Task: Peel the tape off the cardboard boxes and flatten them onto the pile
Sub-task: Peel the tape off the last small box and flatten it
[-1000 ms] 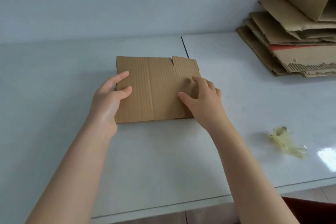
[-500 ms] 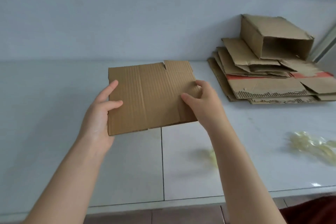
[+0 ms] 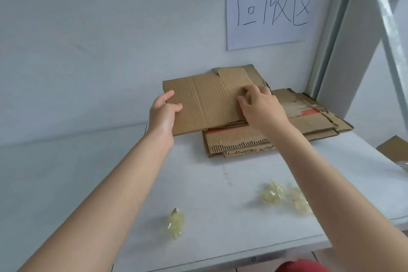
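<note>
A flattened brown cardboard box (image 3: 209,101) lies over the left part of the pile of flattened cardboard (image 3: 309,123) at the back right of the white table. Its left end sticks out past the pile. My left hand (image 3: 164,112) grips its left edge, thumb on top. My right hand (image 3: 260,106) holds its right part, fingers curled on the top face and thumb at the near edge. The open box seen earlier on the pile is hidden behind the sheet.
Crumpled clear tape lies on the white table (image 3: 66,172): one ball (image 3: 173,224) near the front, a larger clump (image 3: 284,197) to the right. A paper sign (image 3: 269,9) hangs on the wall above the pile. Another cardboard piece (image 3: 395,149) shows at the right edge.
Both hands lifted the flattened box off the table and carried it right and back onto the pile. The view swung right with it.
</note>
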